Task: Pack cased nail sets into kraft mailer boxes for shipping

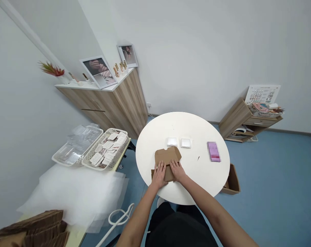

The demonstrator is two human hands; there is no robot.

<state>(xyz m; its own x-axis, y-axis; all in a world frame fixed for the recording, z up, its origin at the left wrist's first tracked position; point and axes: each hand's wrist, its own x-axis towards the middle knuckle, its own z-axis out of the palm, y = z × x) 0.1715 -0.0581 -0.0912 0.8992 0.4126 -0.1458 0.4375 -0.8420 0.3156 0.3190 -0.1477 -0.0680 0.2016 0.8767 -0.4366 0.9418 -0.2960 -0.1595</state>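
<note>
A brown cardboard mailer box (168,155), partly folded, lies near the front of the round white table (196,185). Its lid flap stands raised on the far side. My left hand (160,175) grips the box's left part, fingers along the fold and thumb near the front edge. On the right side my right hand (177,171) grips it the same way. Just beyond the lid are a small white packet (172,142) and another white packet (185,143). A purple item (213,151), blurred out, rests at the table's right.
Left of me a side table carries a basket of white cards (106,149), a basket of clear plastic trays (77,145), translucent sheets (78,192) and stacked flat cardboard (39,230). An open carton (232,180) sits on the floor at right. Behind stands a wooden cabinet (129,99).
</note>
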